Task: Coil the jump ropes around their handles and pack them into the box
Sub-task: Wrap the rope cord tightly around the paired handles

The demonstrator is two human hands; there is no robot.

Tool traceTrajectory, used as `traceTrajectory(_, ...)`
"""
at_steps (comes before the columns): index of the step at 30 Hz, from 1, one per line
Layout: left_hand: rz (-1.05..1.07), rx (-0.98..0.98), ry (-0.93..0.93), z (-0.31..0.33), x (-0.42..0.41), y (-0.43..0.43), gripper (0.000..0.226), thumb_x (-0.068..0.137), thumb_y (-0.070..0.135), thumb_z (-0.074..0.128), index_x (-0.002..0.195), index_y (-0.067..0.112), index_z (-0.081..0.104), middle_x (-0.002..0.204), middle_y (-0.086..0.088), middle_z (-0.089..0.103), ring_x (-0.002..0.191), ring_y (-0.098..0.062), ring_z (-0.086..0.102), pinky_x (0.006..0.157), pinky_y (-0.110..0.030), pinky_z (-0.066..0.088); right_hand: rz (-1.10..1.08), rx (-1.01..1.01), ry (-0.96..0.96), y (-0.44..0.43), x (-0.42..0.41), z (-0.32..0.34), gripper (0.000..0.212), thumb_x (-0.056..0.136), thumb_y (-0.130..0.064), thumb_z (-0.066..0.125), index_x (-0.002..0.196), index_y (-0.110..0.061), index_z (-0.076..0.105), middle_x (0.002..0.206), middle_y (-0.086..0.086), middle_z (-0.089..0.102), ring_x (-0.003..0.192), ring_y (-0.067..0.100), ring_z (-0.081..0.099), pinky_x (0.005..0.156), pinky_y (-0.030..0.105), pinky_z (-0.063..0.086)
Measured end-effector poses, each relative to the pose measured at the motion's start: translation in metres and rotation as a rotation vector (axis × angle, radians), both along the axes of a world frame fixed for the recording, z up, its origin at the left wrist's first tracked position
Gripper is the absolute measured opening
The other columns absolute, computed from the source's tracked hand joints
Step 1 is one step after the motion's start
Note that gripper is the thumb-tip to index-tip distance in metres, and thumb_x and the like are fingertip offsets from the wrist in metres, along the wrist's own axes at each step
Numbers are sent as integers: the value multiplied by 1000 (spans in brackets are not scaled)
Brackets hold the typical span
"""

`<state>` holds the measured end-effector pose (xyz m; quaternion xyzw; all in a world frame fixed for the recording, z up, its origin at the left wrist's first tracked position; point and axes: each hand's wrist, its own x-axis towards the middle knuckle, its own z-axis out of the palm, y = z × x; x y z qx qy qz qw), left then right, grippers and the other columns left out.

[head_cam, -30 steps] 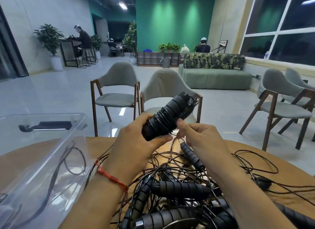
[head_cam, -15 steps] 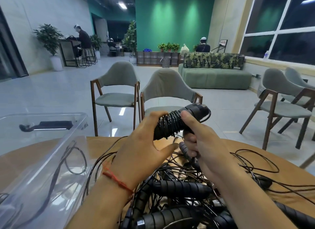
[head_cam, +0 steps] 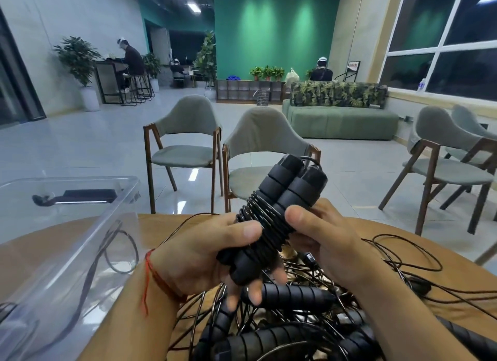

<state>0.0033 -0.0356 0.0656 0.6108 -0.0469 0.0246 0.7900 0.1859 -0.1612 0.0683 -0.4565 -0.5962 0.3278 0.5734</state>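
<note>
i'm clamping the paired handles (head_cam: 285,188) in my left hand (head_cam: 204,255), above the tangled pile (head_cam: 290,323), while my right hand (head_cam: 325,242) is pinching the coiled rope (head_cam: 265,223) so it isn't unwinding; the box (head_cam: 80,226) is sitting at my left.

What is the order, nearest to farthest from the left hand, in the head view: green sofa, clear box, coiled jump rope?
1. coiled jump rope, in the left hand.
2. clear box, beside it, left.
3. green sofa, far behind.
</note>
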Motion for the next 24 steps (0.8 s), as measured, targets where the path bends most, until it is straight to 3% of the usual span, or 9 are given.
traceTrajectory(3,186,79,34,3,5,-1,74,88,51,81,138,7,49,100,-23,71,61,-17,70,45,-21,54,-71,-36,-4,0,0,5,21,97,-46,61,82,-45,75,61,-21,56,54,-2,50,56,13,39)
traceTrajectory(6,421,186,46,7,9,-8,48,93,47,77,123,14,60,97,-20,73,60,-21,66,43,-24,46,-218,-57,-40,2,3,7,31,103,-50,61,75,-45,74,58,-17,48,53,2,42,57,20,35)
traceTrajectory(9,661,406,93,9,12,-12,41,90,47,75,119,21,60,96,-14,77,65,-26,70,50,-31,48,-345,-76,-99,4,3,8,36,102,-45,62,68,-42,74,54,-18,50,51,1,46,60,19,36)
traceTrajectory(12,877,624,133,6,19,-14,37,89,48,77,117,33,59,91,-4,75,66,-15,73,53,-23,53,-456,-117,-156,7,2,6,33,103,-48,61,80,-35,80,49,-20,48,51,-1,48,64,17,41)
traceTrajectory(14,989,775,174,1,24,-14,38,89,54,76,116,37,56,90,4,72,70,-10,72,58,-18,55,-505,-162,-225,10,0,3,35,105,-50,56,90,-31,81,51,-17,47,54,0,49,58,12,39)
traceTrajectory(17,1078,1015,244,-8,30,-12,47,89,59,74,121,40,45,97,10,64,79,-6,65,63,-16,48,-509,-226,-270,12,-7,1,37,109,-51,48,91,-34,75,63,-19,61,68,-2,57,67,25,41)
traceTrajectory(20,1141,1202,208,-12,33,-18,46,94,57,70,128,43,42,105,14,60,87,-6,60,65,-16,44,-473,-241,-193,10,-12,2,42,104,-60,49,73,-40,70,60,-16,58,61,1,53,69,35,38)
traceTrajectory(23,1216,1417,140,-14,35,-27,50,99,54,65,140,48,37,113,16,59,95,-9,62,70,-19,53,-463,-257,-37,10,-16,4,43,90,-75,54,87,-37,75,72,-15,72,79,5,66,78,34,42)
traceTrajectory(24,1242,1468,131,-15,35,-28,51,99,54,64,141,47,36,114,14,60,97,-11,65,71,-25,57,-466,-250,-10,10,-17,4,45,89,-75,57,88,-33,74,69,-15,71,74,4,65,76,33,42)
